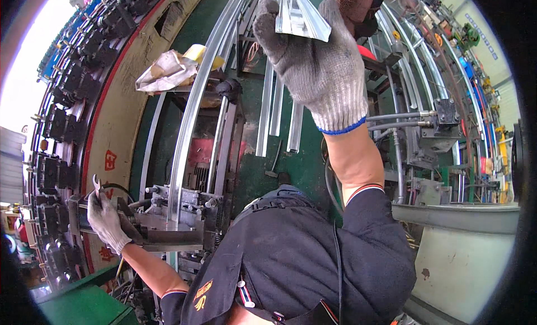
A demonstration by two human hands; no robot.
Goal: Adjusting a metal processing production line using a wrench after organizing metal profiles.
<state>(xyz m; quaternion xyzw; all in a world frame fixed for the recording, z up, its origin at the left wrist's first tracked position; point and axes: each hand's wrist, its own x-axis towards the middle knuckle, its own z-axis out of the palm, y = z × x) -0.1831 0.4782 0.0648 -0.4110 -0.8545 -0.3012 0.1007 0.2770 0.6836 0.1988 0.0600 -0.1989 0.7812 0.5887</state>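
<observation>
Near the top centre my right hand [321, 67], in a grey knitted glove with a blue cuff edge, is raised with thumb and fingers closed around the end of a shiny metal channel profile [302, 17]. Low on the left, my left hand [106, 221], also gloved, grips a wrench [97, 185] whose open jaw sticks up past the fingers. That hand is beside a steel machine fixture [176, 199]. A long metal profile [189, 123] runs through this fixture and away toward the top. The far end of the held profile is out of view.
A roller machine [59, 140] with dark blocks lines the left side. Crumpled paper [168, 70] lies near a steel frame. Several profiles [277, 109] and a hammer [274, 165] are over the green floor. Hydraulic hoses [400, 121] and a beam [458, 218] stand right.
</observation>
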